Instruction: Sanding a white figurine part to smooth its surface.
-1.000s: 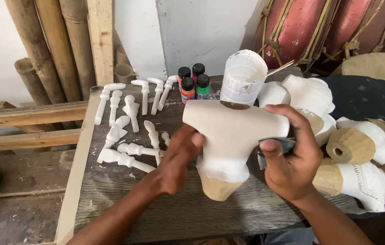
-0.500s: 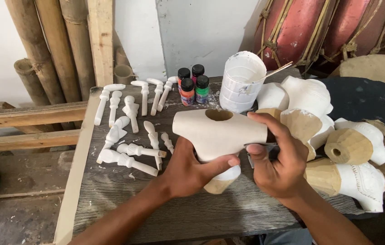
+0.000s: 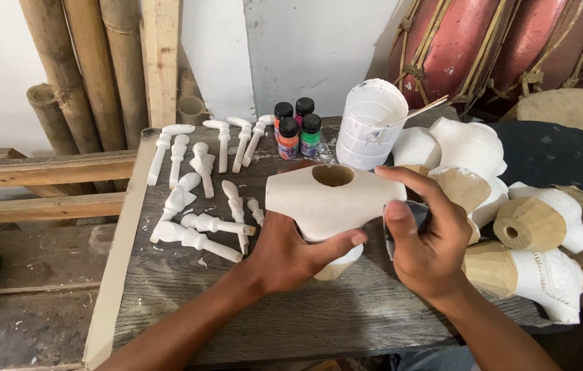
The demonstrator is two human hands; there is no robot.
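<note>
Pale carved wooden torso piece with a round socket hole [image 3: 333, 196] sits above a grey plank worktable [image 3: 188, 302], gripped between two bare hands. To its left lie rows of small white-primed carved limb pieces [image 3: 199, 196], which look already coated. The left hand [image 3: 291, 251] cups the torso from below, fingers curled around its underside and thumb along the lower edge. Behind stand four small paint bottles, two orange and two green, with black caps [image 3: 296, 128] and a white-smeared plastic cup with a stick in it [image 3: 370, 124]. The right hand [image 3: 425, 237] closes on the torso's right end, pinching a small dark sheet, possibly sandpaper, though too little shows to be sure. Judging by its bare cream surface, the torso seems unpainted. Farther right, white-coated and raw wooden body parts [image 3: 511, 227] pile up, several only half covered. The torso's base is hidden behind the left hand.
</note>
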